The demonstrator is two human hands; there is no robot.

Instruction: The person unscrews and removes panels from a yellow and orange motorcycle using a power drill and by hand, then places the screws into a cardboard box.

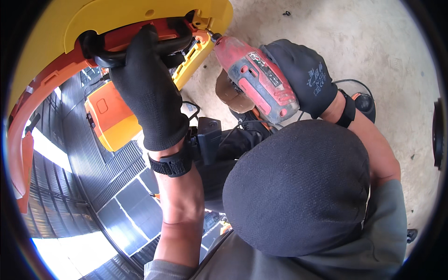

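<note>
My right hand [303, 74], in a black glove, holds a worn red and grey power driver [259, 79]. The driver's tip meets the end of a yellow and orange housing [116, 18], beside a narrow yellow strip [192, 65]. The fastener there is too small to make out. At the left, my left hand [147, 88], also gloved in black, is closed around a curved black handle [176, 45] set in the housing's orange-red inner part. Its fingertips are partly hidden behind the handle. The driver's grip and trigger are hidden.
A dark cloth-covered round shape [298, 186] blocks the lower middle. An orange and yellow case-like part [112, 116] is beyond my left wrist. Black cable [357, 82] runs near the right wrist. A small dark piece [286, 13] lies on the concrete floor [373, 42].
</note>
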